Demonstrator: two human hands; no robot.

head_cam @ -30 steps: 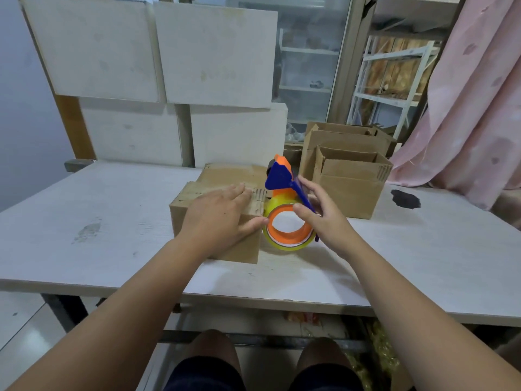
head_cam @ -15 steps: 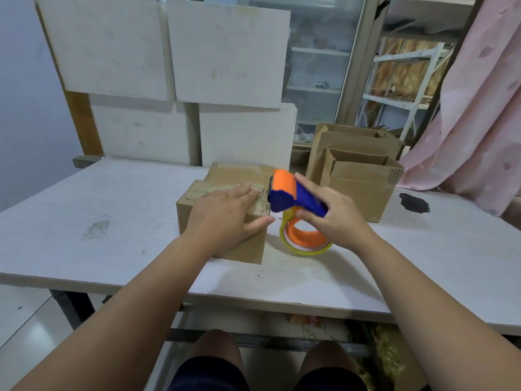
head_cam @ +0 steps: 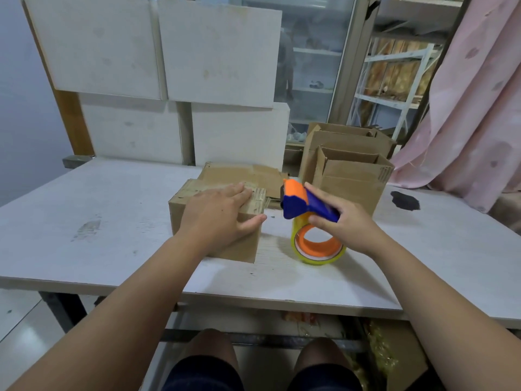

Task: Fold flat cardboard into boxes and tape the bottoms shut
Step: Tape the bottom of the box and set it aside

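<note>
A small brown cardboard box [head_cam: 242,246] stands on the white table [head_cam: 84,221], its closed flaps facing up. My left hand [head_cam: 220,215] lies flat on top of it with straight fingers, thumb over the right edge. Just right of the box, my right hand [head_cam: 344,224] grips the blue handle of a tape dispenser [head_cam: 298,201] with an orange head. Its yellow tape roll with orange core [head_cam: 318,246] hangs low by the table. The dispenser head sits a short gap right of the box's top edge.
Flat cardboard [head_cam: 242,173] lies behind the box. Two open-topped boxes [head_cam: 352,176] stand at the back right. A dark stain [head_cam: 404,200] marks the table's right side. White boards [head_cam: 197,52] lean behind the table; a pink curtain [head_cam: 479,94] hangs on the right.
My right hand has swung the dispenser from upright against the box's right side to tilted, and drawn it rightward away from the box. My left hand stays pressed on the box top.
</note>
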